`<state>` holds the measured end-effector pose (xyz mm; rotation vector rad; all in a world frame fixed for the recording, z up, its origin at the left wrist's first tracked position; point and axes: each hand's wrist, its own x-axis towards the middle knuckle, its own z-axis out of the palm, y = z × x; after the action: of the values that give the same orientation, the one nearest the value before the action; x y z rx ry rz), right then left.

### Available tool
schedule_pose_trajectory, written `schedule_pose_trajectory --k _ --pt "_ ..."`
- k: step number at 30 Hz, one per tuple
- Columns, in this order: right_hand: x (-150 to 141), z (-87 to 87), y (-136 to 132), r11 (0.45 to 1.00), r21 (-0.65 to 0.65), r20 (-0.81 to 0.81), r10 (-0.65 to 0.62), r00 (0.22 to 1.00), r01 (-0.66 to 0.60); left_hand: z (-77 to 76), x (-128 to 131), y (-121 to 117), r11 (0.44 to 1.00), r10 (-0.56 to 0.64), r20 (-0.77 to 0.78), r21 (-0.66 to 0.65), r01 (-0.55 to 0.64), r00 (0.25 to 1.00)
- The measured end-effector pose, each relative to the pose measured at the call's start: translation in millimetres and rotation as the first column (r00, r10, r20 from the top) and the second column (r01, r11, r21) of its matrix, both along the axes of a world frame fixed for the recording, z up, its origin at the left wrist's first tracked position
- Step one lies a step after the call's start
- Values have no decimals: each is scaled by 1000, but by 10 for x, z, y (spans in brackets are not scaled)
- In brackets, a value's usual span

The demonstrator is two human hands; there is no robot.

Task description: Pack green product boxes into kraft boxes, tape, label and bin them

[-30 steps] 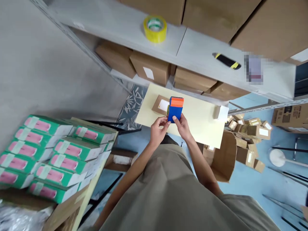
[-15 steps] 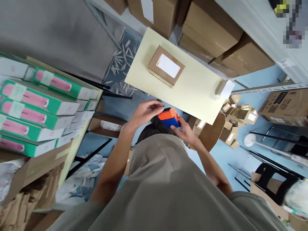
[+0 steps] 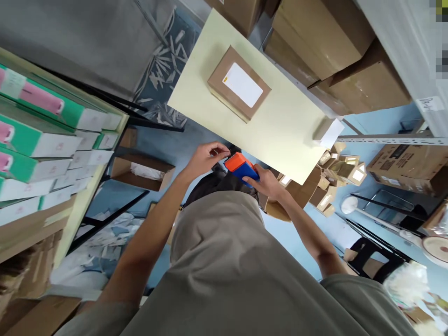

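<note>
My right hand (image 3: 268, 181) is closed around a blocky orange-and-blue object (image 3: 241, 167), thumb lying along its blue face. It is held in front of my waist, just off the near edge of the pale yellow tabletop (image 3: 287, 135). Its exact kind is not clear. My left hand (image 3: 206, 160) is just left of the orange end, thumb and fingers drawn together in a pinch. Whatever lies between those fingertips is too small to make out. On the tabletop is a closed brown carton (image 3: 217, 91) with a white label (image 3: 243, 85) on top.
A small white box (image 3: 329, 134) stands at the tabletop's right end. Large cartons (image 3: 315, 37) fill the shelf beyond. Green-and-pink boxes (image 3: 38, 100) are stacked at left. Small labelled cartons (image 3: 325, 196) are heaped on the right, and an open carton (image 3: 122, 175) lies lower left.
My view has shifted, moving the left stack partly out of frame. The orange-and-blue object has turned slightly in my right hand. My left fingers have drawn closer together, a little away from it.
</note>
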<state>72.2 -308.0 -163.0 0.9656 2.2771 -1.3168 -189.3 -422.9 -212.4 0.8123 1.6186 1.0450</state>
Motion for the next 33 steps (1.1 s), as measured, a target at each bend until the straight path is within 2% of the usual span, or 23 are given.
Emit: schedule_pose_trajectory --k 3,6,9,12,16,19,22,29,31,33 --pt "35 -161 210 993 55 135 92 987 -100 -391 28 127 999 38 41 -17 -38 998" --pt "189 -265 389 975 99 283 162 945 -197 -725 -36 258 980 194 12 -42 -193 981" --pt "304 -389 518 945 178 398 185 898 -274 -997 -196 425 941 328 -62 -68 -332 943" --pt "284 -628 602 878 359 462 127 878 -316 -1191 -329 633 932 354 -80 -59 -359 932" --pt "190 -1069 691 794 553 371 34 928 -251 -1350 -381 892 924 381 -79 -13 -383 921" --pt "186 -1353 730 766 620 290 -22 957 -171 -1442 -367 1018 919 392 -71 -18 -394 917" --pt "206 -1549 713 737 664 233 -49 971 -123 -1526 -313 1106 901 429 -91 -19 -433 899" --pt "98 -1818 564 659 752 128 -144 981 -2 -1681 -28 1308 772 627 -251 74 -631 738" --pt "52 -1836 525 664 748 128 -175 976 21 -1687 66 1356 738 665 -229 52 -673 711" --pt "8 -1813 490 696 717 145 -197 970 34 -1649 158 1408 694 709 -160 -13 -720 686"
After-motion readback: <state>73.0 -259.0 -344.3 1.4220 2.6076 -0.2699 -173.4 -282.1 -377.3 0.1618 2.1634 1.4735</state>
